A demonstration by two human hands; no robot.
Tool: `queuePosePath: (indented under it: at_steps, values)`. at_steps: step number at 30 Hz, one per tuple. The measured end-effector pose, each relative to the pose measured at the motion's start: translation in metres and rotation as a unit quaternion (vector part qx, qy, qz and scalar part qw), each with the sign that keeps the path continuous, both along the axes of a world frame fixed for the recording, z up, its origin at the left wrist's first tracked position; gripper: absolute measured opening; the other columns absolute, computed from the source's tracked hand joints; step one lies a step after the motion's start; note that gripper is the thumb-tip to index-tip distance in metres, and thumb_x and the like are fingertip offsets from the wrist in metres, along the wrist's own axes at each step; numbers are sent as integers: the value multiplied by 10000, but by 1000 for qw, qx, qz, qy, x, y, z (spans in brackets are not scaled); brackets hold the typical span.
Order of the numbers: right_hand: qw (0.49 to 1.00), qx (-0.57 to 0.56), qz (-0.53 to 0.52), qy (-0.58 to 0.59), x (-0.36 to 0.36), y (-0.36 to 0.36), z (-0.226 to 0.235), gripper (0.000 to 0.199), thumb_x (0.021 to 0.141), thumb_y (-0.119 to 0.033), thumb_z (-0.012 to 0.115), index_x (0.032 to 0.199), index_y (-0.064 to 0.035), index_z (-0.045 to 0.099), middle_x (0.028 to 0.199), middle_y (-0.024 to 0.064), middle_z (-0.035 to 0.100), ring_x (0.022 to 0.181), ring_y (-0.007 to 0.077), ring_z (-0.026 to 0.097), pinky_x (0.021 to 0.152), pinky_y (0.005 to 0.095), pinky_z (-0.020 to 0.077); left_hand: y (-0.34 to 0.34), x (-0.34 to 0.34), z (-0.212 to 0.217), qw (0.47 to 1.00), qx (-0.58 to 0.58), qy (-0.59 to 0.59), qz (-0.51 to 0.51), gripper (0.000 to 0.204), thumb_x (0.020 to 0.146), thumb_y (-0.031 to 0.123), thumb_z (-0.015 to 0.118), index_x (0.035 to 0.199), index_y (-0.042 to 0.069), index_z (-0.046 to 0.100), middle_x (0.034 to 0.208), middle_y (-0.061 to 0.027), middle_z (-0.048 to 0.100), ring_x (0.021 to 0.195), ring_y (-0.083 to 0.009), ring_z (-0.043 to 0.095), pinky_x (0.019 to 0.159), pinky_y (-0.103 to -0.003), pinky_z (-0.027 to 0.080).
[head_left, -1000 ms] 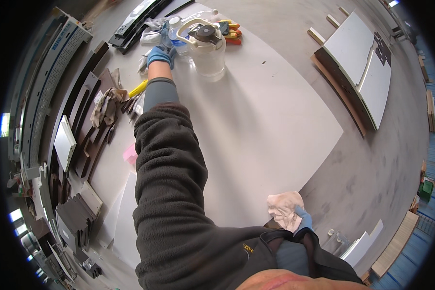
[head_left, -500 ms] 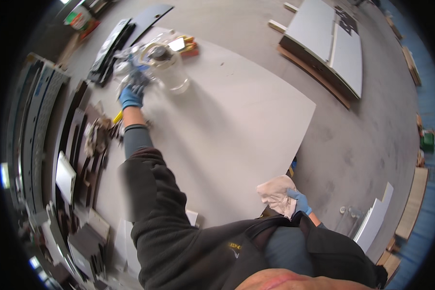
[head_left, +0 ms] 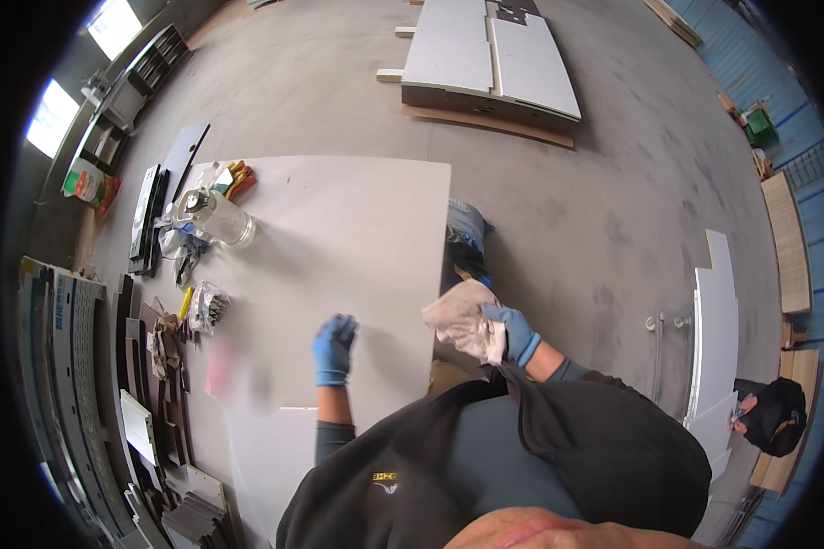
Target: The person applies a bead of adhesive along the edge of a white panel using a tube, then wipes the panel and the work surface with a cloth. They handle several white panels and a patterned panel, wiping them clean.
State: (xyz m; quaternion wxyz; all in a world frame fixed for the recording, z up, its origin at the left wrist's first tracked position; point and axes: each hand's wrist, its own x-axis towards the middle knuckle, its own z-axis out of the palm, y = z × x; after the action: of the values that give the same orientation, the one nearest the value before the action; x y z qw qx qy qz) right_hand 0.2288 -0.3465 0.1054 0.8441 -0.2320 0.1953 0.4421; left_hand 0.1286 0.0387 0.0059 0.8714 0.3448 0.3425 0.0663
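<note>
My right hand (head_left: pixel 515 337), in a blue glove, grips a crumpled off-white cloth (head_left: pixel 465 320) beyond the right edge of a large pale panel (head_left: pixel 366 238). Above the panel's near part is my left hand (head_left: pixel 336 346), gloved in blue with dark fingertips. Its fingers are curled in, and whatever they may hold is hidden. A smeared pink thing (head_left: pixel 218 369) shows left of that hand, too blurred to name. Farther off, a clear jug with a dark lid (head_left: pixel 224 220) lies near the panel's left edge, by a clear plastic bag of small parts (head_left: pixel 209 306).
Orange and yellow gloves (head_left: pixel 238 178) lie beyond the jug. Dark boards (head_left: pixel 146 220) and brown strips (head_left: pixel 169 403) line the left side. A stack of white panels (head_left: pixel 485 55) rests on the floor ahead. Bagged items (head_left: pixel 467 242) stand against the panel's right side.
My left hand has drawn back from the items beside the jug to the near part of the panel. The view has turned. My right hand still grips the cloth. A pink blur has appeared.
</note>
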Motion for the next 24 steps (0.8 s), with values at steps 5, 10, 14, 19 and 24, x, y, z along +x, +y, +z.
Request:
queuePosePath:
  at_steps: [5,10,14,19,24]
  values:
    - [999,-38,-21,-31,-4,-42,19,469,1005,-253,625,1331,83,594,1247,195,711,1131,324,696,1035,426,559,-162,-21,12,992,-33,35,-117,415,1006,187,659,1333,-58,584,1188,-223,707,1044,-358,735,928,-442,612]
    - [988,127,80,19,-33,-91,19,563,1023,-309,579,1411,96,523,1352,237,651,1218,368,653,1092,442,521,-249,-46,22,973,-18,31,-226,366,1010,209,661,1265,-49,613,1096,-150,716,920,-233,720,858,-364,616]
    - [971,151,185,21,-58,-75,-32,672,1037,-431,549,1500,47,461,1447,246,580,1275,390,609,1109,480,499,-245,-75,-6,985,86,76,-129,282,994,203,686,1154,-29,674,1021,-103,717,860,-175,711,769,-298,616]
    - [964,-52,253,-63,-63,-66,-73,646,1036,-432,555,1502,9,485,1444,210,595,1264,376,616,1101,489,494,-243,-117,-38,992,41,98,-62,235,980,178,704,1097,-24,680,961,-112,709,801,-176,700,704,-295,621]
    - [961,2,266,-68,-72,-58,-74,621,1044,-418,545,1502,-3,492,1461,193,586,1300,369,592,1111,484,483,-237,-165,-50,992,21,123,-13,257,1009,178,682,1151,-34,656,1014,-136,704,833,-206,712,741,-310,635]
